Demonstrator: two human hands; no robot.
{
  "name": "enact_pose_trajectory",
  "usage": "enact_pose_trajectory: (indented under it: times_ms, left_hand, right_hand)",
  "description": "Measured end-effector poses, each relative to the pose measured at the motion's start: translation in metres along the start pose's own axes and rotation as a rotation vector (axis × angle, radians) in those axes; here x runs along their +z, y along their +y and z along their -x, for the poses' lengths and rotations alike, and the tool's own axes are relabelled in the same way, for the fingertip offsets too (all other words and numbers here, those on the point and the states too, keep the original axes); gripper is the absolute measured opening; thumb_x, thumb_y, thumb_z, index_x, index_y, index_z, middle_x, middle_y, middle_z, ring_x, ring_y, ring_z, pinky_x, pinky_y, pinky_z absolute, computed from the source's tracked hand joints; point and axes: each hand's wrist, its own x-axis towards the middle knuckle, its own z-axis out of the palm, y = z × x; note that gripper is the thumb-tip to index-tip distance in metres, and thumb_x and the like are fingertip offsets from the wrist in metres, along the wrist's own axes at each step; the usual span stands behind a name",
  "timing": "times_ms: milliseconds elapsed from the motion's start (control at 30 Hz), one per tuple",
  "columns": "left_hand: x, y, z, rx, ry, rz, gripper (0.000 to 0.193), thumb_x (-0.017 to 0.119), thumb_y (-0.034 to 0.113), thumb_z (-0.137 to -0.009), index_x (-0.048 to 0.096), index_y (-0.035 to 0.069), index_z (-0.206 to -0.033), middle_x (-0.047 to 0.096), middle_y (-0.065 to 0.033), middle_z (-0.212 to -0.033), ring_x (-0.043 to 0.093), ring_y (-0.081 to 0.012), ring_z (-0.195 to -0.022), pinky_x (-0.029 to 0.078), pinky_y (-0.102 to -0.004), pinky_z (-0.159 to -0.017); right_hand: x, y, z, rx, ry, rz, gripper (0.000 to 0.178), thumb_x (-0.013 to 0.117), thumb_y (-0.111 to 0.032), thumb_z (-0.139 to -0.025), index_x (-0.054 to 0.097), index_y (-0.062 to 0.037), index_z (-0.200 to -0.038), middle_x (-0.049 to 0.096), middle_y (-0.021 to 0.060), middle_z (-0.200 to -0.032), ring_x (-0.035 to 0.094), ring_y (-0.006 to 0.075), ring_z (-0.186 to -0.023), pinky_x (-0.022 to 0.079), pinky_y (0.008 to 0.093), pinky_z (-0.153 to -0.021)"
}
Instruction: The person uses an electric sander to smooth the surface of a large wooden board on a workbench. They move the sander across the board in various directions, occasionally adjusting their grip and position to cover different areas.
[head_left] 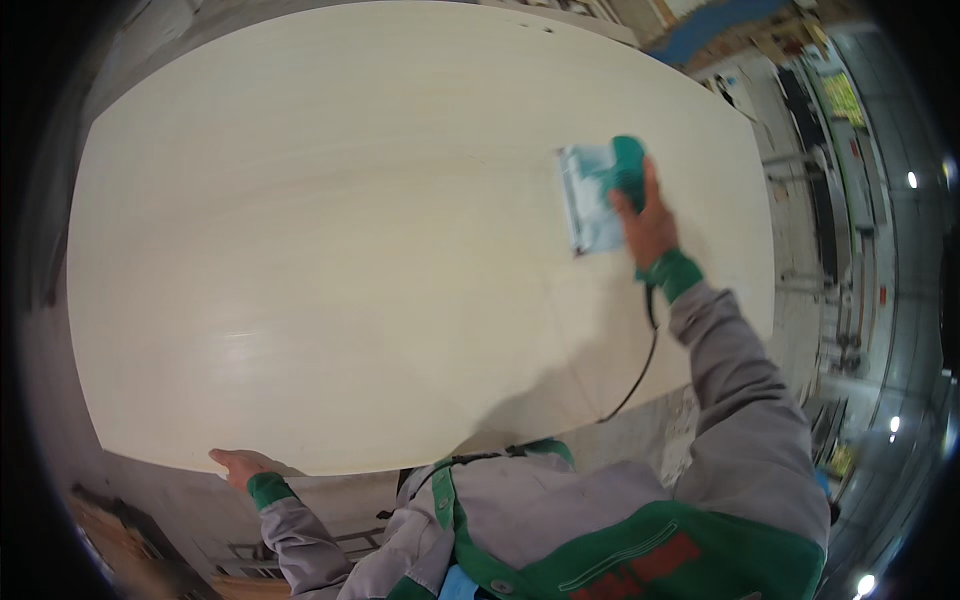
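A large cream-coloured panel (330,250) fills most of the view, its near edge close to my body. Toward its right side, my right hand (652,228) is wrapped round a green power sander (627,165) with a pale, flat rectangular base that lies on the panel. A black cord (650,355) runs from the sander back over the near edge. At the near left edge, my left hand (240,466) rests on the panel's rim with the thumb on top; its other fingers are mostly hidden below the edge.
Beyond the panel's right end stand machinery and metal rails (850,200). Wooden boards (120,530) lie low at the near left. A blue strip (710,30) and assorted material show past the far right edge. The cord hangs near my right arm.
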Motion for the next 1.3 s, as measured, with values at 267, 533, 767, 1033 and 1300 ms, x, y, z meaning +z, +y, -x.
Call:
enact_pose_trajectory:
  times_ms: [267, 533, 767, 1033, 1300]
  left_hand:
    - [-0.003, -0.006, -0.011, -0.016, 0.016, 0.055, 0.105, 0.048, 0.077, -0.094, 0.054, -0.021, -0.132, 0.061, -0.0315, -0.134, 0.062, -0.0437, -0.119, 0.049, -0.0464, -0.106]
    - [0.001, 0.004, 0.01, -0.034, -0.132, 0.443, 0.092, 0.059, 0.066, -0.097, 0.056, -0.02, -0.128, 0.066, -0.0263, -0.127, 0.065, -0.0365, -0.111, 0.052, -0.0427, -0.101]
    - [0.003, -0.005, 0.002, 0.007, -0.344, 0.801, 0.092, 0.067, 0.06, -0.095, 0.043, -0.014, -0.144, 0.055, -0.0208, -0.145, 0.057, -0.0339, -0.124, 0.046, -0.0434, -0.11]
    - [0.0, -0.006, 0.01, -0.142, -0.354, 0.751, 0.095, 0.063, 0.062, -0.097, 0.038, -0.013, -0.149, 0.05, -0.0196, -0.15, 0.053, -0.0337, -0.132, 0.042, -0.0434, -0.114]
    - [-0.009, 0.002, 0.029, -0.09, -0.405, 0.791, 0.092, 0.056, 0.06, -0.102, 0.031, -0.011, -0.155, 0.041, -0.0186, -0.158, 0.046, -0.0331, -0.138, 0.036, -0.0431, -0.119]
  right_hand:
    - [0.036, -0.06, -0.264, -0.01, 0.032, 0.129, 0.097, 0.055, -0.067, -0.094, 0.017, -0.0147, -0.166, 0.058, 0.0247, -0.146, 0.056, 0.0457, -0.132, 0.045, 0.047, -0.111]
    - [0.09, -0.23, -0.164, -0.393, -0.139, -0.014, 0.095, 0.06, -0.068, -0.092, 0.019, -0.0236, -0.165, 0.062, 0.0297, -0.136, 0.062, 0.047, -0.124, 0.048, 0.0486, -0.106]
    - [0.089, -0.287, 0.08, -0.607, -0.419, -0.117, 0.085, 0.06, -0.05, -0.097, 0.017, -0.0232, -0.166, 0.071, 0.0281, -0.105, 0.068, 0.0473, -0.098, 0.053, 0.0537, -0.091]
    - [0.017, -0.221, 0.337, -0.616, -0.707, -0.197, 0.088, 0.07, -0.038, -0.095, 0.021, -0.0246, -0.165, 0.062, 0.0317, -0.124, 0.067, 0.051, -0.097, 0.055, 0.0581, -0.08]
    - [0.053, -0.263, 0.216, -0.482, -0.479, -0.293, 0.089, 0.069, -0.033, -0.097, 0.015, -0.0161, -0.165, 0.063, 0.0306, -0.129, 0.064, 0.0502, -0.112, 0.054, 0.0513, -0.092]
